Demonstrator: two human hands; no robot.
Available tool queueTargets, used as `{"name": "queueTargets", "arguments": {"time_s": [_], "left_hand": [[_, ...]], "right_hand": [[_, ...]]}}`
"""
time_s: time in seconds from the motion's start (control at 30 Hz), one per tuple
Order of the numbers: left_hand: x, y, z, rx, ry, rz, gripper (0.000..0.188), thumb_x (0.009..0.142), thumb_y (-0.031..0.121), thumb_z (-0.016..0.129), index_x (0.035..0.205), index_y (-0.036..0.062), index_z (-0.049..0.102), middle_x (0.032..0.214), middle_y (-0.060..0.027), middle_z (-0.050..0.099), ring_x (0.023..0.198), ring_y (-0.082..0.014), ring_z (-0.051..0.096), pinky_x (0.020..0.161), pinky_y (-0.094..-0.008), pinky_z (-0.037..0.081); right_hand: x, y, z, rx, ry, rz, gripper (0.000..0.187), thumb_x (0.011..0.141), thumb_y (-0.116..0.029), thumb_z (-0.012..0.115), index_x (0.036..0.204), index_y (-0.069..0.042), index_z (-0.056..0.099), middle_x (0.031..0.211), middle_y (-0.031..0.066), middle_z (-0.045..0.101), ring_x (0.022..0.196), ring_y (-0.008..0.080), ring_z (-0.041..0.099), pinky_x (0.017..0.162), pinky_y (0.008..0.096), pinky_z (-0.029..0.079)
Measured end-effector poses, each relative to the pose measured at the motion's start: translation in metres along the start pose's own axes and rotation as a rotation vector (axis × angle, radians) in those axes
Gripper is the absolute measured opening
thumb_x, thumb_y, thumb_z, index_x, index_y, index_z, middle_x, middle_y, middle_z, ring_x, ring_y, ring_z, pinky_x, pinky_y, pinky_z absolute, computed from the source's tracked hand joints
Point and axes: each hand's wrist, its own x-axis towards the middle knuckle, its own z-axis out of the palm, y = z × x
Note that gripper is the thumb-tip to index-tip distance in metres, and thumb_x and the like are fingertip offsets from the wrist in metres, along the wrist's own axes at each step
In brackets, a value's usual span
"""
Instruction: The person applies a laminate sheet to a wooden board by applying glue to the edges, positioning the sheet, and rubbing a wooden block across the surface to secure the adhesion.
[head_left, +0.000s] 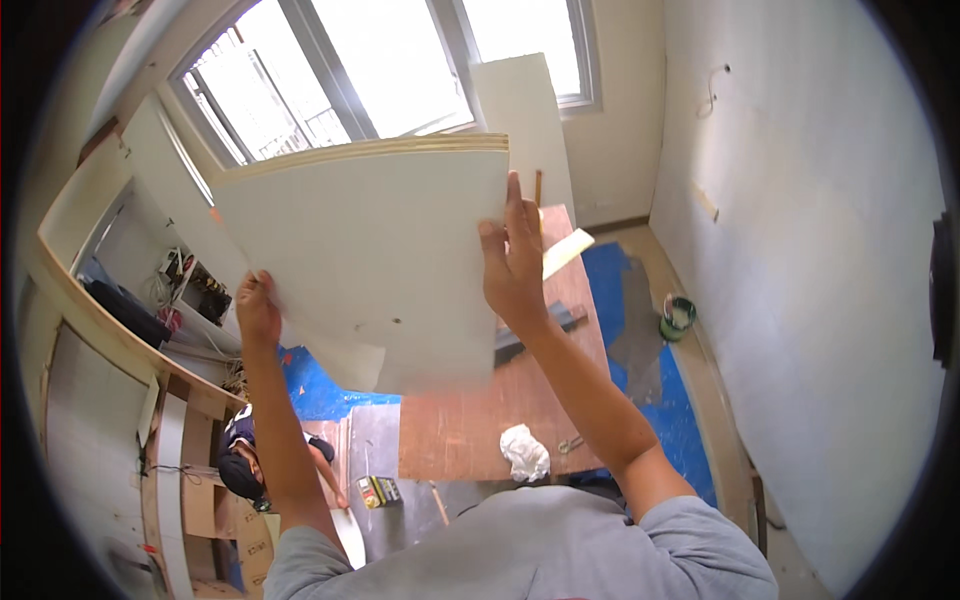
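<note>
A white-faced plywood panel [370,260] is raised in front of me, blurred toward its lower edge. Its thick upper edge shows pale layers of wood; whether it is one board or a few stacked, I cannot tell. My left hand [260,308] is closed around its left side, low down. At the opposite side, higher up, my right hand [513,255] grips the edge with the thumb on the near face. Below and behind the panel stands a reddish-brown wooden worktable [460,440], partly covered by it.
On the table lie a crumpled white cloth [525,452], a yellowish strip [568,253] and a grey tool or bar [545,335]. Another person [245,465] crouches at lower left. A green bucket [677,316] stands by the right wall. Wooden cabinets [60,270] line the left.
</note>
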Motion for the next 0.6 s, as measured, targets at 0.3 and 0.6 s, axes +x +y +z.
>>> {"name": "queueTargets", "arguments": {"time_s": [0.3,0.6], "left_hand": [[-0.058,-0.073,-0.008,-0.441,-0.092,-0.001,0.036,0.104,0.033,0.064,0.125,0.0028,0.063,0.133,-0.0090,0.067,0.125,-0.0252,0.062,0.111,-0.0441,0.048],[-0.098,-0.107,0.007,-0.556,0.129,-0.022,0.062,0.102,0.041,0.063,0.151,0.0053,0.049,0.150,-0.0088,0.057,0.140,-0.0289,0.051,0.121,-0.0484,0.037]], "right_hand": [[0.025,-0.067,0.014,0.074,-0.008,-0.349,0.057,0.098,0.001,0.065,0.153,-0.001,0.049,0.122,0.0190,0.066,0.108,0.0320,0.064,0.090,0.0376,0.053],[0.007,-0.107,0.020,0.129,-0.136,-0.310,0.053,0.093,0.003,0.069,0.145,-0.001,0.060,0.108,0.0139,0.063,0.089,0.0226,0.064,0.076,0.0345,0.054]]}}
